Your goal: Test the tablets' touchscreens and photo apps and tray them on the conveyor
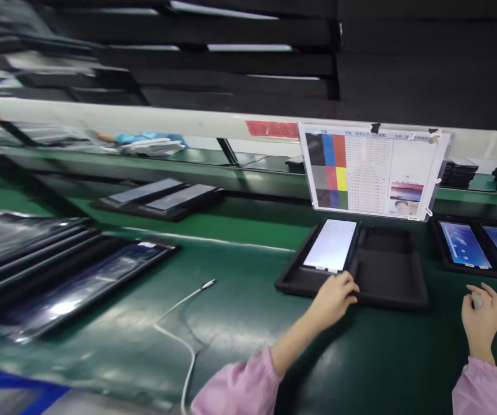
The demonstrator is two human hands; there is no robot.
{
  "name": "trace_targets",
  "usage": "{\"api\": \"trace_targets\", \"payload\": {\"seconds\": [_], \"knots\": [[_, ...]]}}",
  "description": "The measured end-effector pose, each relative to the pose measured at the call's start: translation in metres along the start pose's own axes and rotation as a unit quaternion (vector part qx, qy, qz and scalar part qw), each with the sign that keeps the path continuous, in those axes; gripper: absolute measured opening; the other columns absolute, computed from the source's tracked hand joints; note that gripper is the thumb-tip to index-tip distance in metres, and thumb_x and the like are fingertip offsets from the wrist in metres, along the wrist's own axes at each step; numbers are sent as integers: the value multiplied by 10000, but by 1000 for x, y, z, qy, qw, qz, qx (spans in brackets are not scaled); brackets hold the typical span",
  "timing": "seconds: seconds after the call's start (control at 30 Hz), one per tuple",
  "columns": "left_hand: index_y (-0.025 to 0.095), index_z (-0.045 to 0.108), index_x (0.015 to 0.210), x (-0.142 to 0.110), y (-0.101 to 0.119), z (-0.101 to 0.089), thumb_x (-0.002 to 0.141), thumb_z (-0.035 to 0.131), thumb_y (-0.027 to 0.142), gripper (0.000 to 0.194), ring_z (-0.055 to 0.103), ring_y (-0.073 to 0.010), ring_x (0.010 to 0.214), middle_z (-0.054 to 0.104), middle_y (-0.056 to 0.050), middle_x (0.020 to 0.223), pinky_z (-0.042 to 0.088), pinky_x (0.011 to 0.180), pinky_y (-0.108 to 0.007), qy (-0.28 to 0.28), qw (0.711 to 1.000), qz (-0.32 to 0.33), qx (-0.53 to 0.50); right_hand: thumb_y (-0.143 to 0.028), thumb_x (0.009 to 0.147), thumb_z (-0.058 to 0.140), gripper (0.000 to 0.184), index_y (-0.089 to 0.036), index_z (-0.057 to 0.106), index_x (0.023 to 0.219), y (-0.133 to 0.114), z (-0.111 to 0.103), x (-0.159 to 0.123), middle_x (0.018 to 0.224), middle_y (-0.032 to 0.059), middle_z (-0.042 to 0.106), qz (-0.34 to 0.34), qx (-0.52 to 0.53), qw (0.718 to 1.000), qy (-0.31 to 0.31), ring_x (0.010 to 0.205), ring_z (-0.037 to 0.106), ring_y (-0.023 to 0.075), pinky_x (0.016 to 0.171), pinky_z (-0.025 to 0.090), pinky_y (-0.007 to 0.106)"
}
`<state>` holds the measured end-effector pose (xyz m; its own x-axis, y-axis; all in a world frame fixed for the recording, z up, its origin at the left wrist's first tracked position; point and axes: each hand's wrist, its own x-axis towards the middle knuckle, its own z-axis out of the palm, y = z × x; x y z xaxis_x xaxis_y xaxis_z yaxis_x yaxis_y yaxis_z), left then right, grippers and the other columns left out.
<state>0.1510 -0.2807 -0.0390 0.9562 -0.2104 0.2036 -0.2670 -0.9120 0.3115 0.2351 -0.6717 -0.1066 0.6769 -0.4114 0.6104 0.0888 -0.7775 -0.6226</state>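
My left hand [334, 295] rests with curled fingers on the near edge of a black two-slot tray [393, 282], just below a phone [331, 244] with a lit white screen lying in the tray's left slot. The right slot holds nothing. My right hand [483, 314] hovers over the green mat to the right, fingers curled round a small grey object [476, 300] I cannot identify. Both arms wear pink sleeves.
A colour test chart [373, 170] hangs above the tray. Another tray [479, 248] with two lit blue-screen phones sits at right. Black trays with dark phones [79, 282] lie at left and behind [162, 199]. A white cable [179, 323] runs across the green mat.
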Motion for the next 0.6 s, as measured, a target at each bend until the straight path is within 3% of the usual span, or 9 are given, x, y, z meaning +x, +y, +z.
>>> {"api": "trace_targets", "payload": {"seconds": [0.1, 0.17, 0.27, 0.37, 0.47, 0.53, 0.6], "knots": [[232, 742, 1057, -56, 52, 28, 910, 735, 132, 178, 697, -230, 974, 711, -56, 1093, 536, 871, -358, -7, 999, -12, -37, -364, 875, 506, 289, -200, 727, 964, -8, -5, -5, 1334, 177, 652, -22, 23, 999, -10, 1254, 554, 447, 1054, 360, 688], [259, 744, 1065, -85, 77, 36, 884, 761, 131, 222, 703, -229, 993, 713, -45, 1130, 542, 903, -364, -17, 996, -14, -85, -392, 915, 498, 305, -189, 721, 962, -13, -13, -12, 1326, 188, 651, -49, 42, 997, -34, 1282, 559, 429, 1108, 344, 668], [320, 755, 1130, -108, 79, 24, 894, 753, 193, 268, 711, -223, 1056, 676, -45, 1331, 565, 935, -356, -30, 975, -11, -220, -472, 971, 506, 346, -204, 726, 968, -18, -35, -27, 1297, 166, 674, -97, 71, 985, -123, 1296, 577, 397, 1121, 388, 605], [330, 763, 1167, -104, 35, -10, 989, 614, 316, 233, 710, -220, 1073, 636, -69, 1432, 587, 929, -361, 33, 952, -64, -298, -536, 1009, 534, 350, -261, 751, 1013, -25, -62, -40, 1279, 98, 706, -128, 83, 957, -249, 1230, 630, 354, 1008, 496, 524], [287, 803, 996, -74, -38, -43, 902, 685, 400, 189, 695, -273, 1113, 712, -84, 1252, 595, 929, -396, 179, 916, -163, -318, -515, 1047, 526, 302, -316, 751, 1079, -52, -84, -53, 1360, 57, 671, -143, 82, 928, -336, 1289, 593, 334, 1032, 502, 526], [250, 791, 1010, -42, -85, -52, 888, 688, 451, 257, 674, -302, 1172, 685, -111, 1296, 576, 987, -445, 221, 897, -205, -325, -460, 1070, 510, 262, -344, 739, 1122, -83, -90, -66, 1407, 41, 637, -168, 85, 911, -366, 1340, 554, 321, 1083, 486, 549], [205, 761, 1074, -6, -120, -48, 931, 646, 491, 340, 663, -311, 1207, 648, -137, 1366, 538, 1067, -494, 245, 877, -234, -340, -391, 1083, 500, 242, -367, 724, 1169, -120, -88, -85, 1441, 28, 615, -215, 91, 888, -395, 1373, 528, 306, 1111, 483, 558]]}}
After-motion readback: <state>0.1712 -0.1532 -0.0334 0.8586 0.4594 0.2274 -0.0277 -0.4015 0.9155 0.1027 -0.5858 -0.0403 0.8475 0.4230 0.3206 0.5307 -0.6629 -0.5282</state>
